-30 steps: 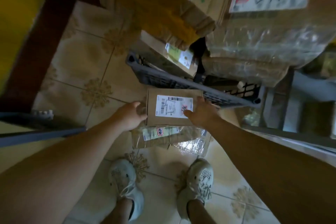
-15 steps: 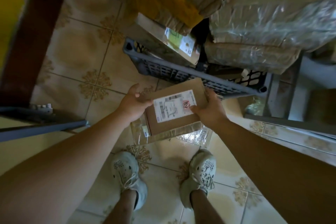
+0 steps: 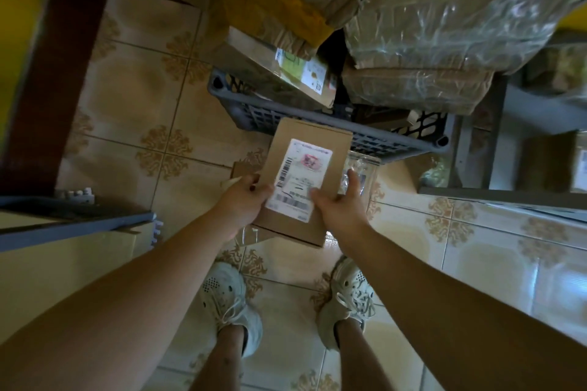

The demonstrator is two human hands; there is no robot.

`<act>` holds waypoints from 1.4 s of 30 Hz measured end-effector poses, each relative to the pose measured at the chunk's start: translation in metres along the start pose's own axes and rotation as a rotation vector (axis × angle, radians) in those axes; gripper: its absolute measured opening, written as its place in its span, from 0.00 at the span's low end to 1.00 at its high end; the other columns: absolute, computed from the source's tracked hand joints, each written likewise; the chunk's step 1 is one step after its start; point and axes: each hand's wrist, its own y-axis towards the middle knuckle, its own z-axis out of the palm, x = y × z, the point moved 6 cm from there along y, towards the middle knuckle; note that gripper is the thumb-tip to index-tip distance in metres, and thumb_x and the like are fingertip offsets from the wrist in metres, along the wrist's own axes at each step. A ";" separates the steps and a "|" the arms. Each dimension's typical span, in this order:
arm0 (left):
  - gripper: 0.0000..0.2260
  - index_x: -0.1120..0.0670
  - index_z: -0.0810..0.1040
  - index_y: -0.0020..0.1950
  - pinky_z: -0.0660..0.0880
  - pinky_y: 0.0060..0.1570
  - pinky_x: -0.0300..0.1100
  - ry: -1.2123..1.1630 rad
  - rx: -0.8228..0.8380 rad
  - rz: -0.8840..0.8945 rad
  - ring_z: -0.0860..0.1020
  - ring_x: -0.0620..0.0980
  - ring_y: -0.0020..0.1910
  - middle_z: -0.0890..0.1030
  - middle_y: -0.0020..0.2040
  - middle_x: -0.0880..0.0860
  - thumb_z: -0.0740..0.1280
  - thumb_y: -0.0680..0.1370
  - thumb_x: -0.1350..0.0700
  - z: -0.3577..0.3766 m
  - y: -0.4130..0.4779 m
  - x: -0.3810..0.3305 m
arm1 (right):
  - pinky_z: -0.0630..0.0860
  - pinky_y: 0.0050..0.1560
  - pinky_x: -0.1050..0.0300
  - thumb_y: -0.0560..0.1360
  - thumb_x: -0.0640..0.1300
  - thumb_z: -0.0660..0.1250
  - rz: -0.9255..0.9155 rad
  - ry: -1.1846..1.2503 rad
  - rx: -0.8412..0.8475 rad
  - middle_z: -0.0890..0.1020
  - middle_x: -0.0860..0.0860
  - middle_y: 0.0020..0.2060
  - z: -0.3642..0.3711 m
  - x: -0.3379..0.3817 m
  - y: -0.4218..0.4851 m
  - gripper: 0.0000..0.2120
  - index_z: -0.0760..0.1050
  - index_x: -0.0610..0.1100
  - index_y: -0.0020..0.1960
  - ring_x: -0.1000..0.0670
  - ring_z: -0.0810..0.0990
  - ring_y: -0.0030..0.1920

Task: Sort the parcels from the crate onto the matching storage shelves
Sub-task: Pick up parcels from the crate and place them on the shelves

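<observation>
**While Both Hands Hold It Above the Floor: One Labelled Parcel, Hazards Listed**

As seen from the head camera, the parcel (image 3: pixel 303 182) hangs in the air over the tiled floor (image 3: pixel 143 98), just on the person's side of the grey crate (image 3: pixel 394 140) and outside it.

Item: flat brown carton, white shipping label (image 3: pixel 305 165) uppermost, long axis pointing away from the person.

Holds:
- The left hand (image 3: pixel 241 200) grasps the left edge with the thumb curled over it. Its other fingers are hidden beneath.
- The right hand (image 3: pixel 340 209) has the thumb pressed on the label's lower corner and one finger laid straight along the right edge. The rest are out of sight below, and this is read as a pinch hold.

Hazards, as judged:
1. Drop. Both holds sit at the near end, so the far end overhangs unsupported. A slack thumb would likely tip it onto the crate rim or the floor.
2. Misreading. The label print is blurred in this view and the right thumb covers part of it, so a wrong shelf could follow.
3. Footing. Clear-wrapped packets (image 3: pixel 362 168) lie on the floor just ahead of the shoes (image 3: pixel 228 305). A step toward the grey shelving (image 3: pixel 460 152) at right could slip on them or crush them.
4. Collapse. Film-wrapped cartons (image 3: pixel 444 35) are piled at the crate's far side, and a knock during the next reach might bring them down.
</observation>
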 end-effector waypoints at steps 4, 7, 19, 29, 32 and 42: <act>0.15 0.52 0.77 0.64 0.73 0.45 0.40 0.324 -0.022 0.095 0.79 0.50 0.52 0.81 0.56 0.52 0.64 0.80 0.48 0.000 0.014 0.000 | 0.73 0.25 0.69 0.79 0.37 0.65 0.015 0.041 -0.128 0.78 0.54 0.50 -0.021 -0.013 0.005 0.31 0.58 0.55 0.75 0.59 0.77 0.39; 0.21 0.53 0.76 0.64 0.74 0.41 0.39 0.490 -0.120 0.154 0.80 0.50 0.50 0.81 0.56 0.50 0.72 0.74 0.47 -0.020 0.048 0.010 | 0.75 0.32 0.62 0.79 0.39 0.63 0.080 0.050 -0.196 0.80 0.52 0.54 -0.039 -0.034 0.019 0.25 0.61 0.57 0.71 0.56 0.79 0.42; 0.39 0.45 0.73 0.65 0.76 0.56 0.51 0.759 -0.011 0.056 0.78 0.52 0.55 0.80 0.58 0.48 0.67 0.58 0.27 -0.021 0.102 0.047 | 0.73 0.37 0.59 0.80 0.43 0.61 0.159 0.098 -0.211 0.79 0.55 0.48 -0.037 -0.083 0.048 0.15 0.64 0.53 0.64 0.55 0.79 0.45; 0.16 0.52 0.75 0.56 0.74 0.43 0.42 0.192 -0.256 -0.074 0.79 0.51 0.46 0.80 0.48 0.48 0.70 0.75 0.44 -0.059 -0.029 0.039 | 0.73 0.32 0.67 0.81 0.42 0.60 0.004 0.037 -0.178 0.79 0.58 0.49 -0.050 -0.016 -0.031 0.22 0.61 0.57 0.72 0.59 0.79 0.42; 0.14 0.50 0.75 0.56 0.77 0.48 0.46 0.100 -0.328 -0.051 0.80 0.53 0.47 0.80 0.48 0.49 0.70 0.75 0.45 -0.071 -0.090 0.015 | 0.76 0.38 0.63 0.80 0.46 0.64 -0.079 0.020 -0.145 0.81 0.55 0.54 -0.057 0.021 -0.078 0.25 0.60 0.59 0.74 0.57 0.81 0.45; 0.13 0.46 0.72 0.61 0.75 0.52 0.45 -0.171 -0.509 0.268 0.78 0.48 0.51 0.79 0.51 0.43 0.68 0.78 0.52 -0.124 -0.312 -0.112 | 0.78 0.60 0.46 0.77 0.47 0.70 -0.465 0.027 -0.076 0.79 0.53 0.61 -0.106 0.182 -0.273 0.31 0.59 0.55 0.76 0.49 0.81 0.57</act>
